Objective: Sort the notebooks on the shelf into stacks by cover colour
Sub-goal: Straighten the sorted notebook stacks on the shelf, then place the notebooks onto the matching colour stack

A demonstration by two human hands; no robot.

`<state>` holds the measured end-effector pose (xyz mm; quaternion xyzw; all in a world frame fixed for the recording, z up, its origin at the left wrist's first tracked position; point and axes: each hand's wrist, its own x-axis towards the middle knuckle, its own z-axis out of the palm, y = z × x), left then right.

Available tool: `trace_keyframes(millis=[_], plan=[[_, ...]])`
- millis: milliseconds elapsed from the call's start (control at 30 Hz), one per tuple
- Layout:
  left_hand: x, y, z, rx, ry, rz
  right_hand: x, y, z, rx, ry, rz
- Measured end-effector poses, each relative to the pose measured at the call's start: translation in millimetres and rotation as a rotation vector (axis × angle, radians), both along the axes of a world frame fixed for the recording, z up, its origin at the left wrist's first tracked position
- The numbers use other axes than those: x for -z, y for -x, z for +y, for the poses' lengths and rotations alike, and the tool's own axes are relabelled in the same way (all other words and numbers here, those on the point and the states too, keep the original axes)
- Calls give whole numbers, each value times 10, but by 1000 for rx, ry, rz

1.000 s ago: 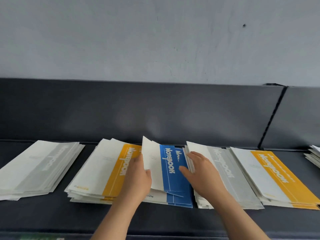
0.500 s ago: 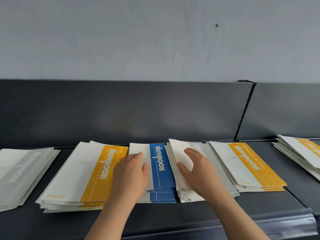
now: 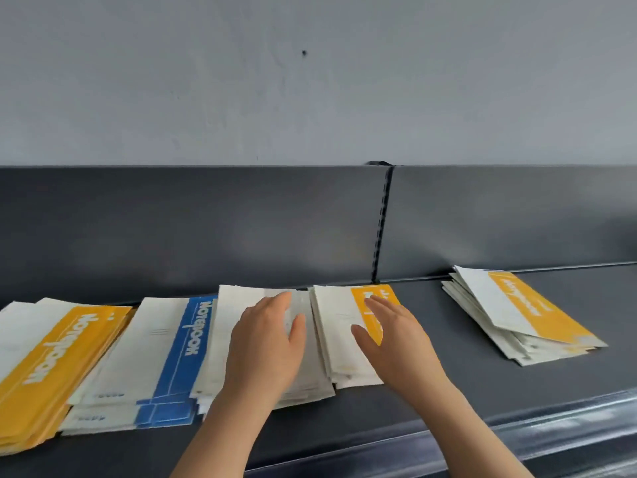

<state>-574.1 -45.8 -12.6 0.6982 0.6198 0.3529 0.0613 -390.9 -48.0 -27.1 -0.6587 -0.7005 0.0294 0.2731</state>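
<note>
Several stacks of notebooks lie side by side on a dark shelf (image 3: pixel 448 391). From the left: a yellow-banded stack (image 3: pixel 51 360), a blue-banded stack (image 3: pixel 165 357), a grey-and-white stack (image 3: pixel 227 326), and a second yellow-banded stack (image 3: pixel 339 326). A third yellow-banded stack (image 3: pixel 517 312) sits apart at the right. My left hand (image 3: pixel 265 343) lies flat on the grey stack, fingers apart. My right hand (image 3: pixel 396 336) is spread over the second yellow stack, covering most of its band; whether it touches is unclear. Neither hand grips a notebook.
A dark back panel (image 3: pixel 206 229) rises behind the stacks, with a slotted upright (image 3: pixel 382 222) splitting it. A pale wall (image 3: pixel 310 81) is above. A clear plastic strip (image 3: pixel 517 432) runs along the shelf's front edge. Bare shelf lies between the second and third yellow stacks.
The view has swung right; the far-left grey stack is out of frame. My left hand moved from the blue stack to the grey one, my right from the grey stack to the yellow one.
</note>
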Motion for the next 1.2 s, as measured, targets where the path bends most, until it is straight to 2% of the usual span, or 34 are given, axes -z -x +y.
trace_keyframes(millis=[133,400,500,600,733,933,1033,1200], plan=[[70,-791,61,53,23,-104,-22,-841,9,39,4,-27],[298,-2215,234,163,137,-123,205,-2465,78,237,119,-68],[311,-2606,322,210,201,-145,370,-2844,115,220,179,-90],[318,-2921,440,223,322,-194,435,-3023,99,138,121,-58],[409,-3078,620,190,426,-364,430,-3015,87,-38,109,17],[514,-3161,703,105,423,-415,467,-3209,135,203,43,86],[557,-3158,725,105,455,-444,492,-3182,136,136,42,78],[582,-3149,710,140,457,-448,444,-3145,91,103,178,141]])
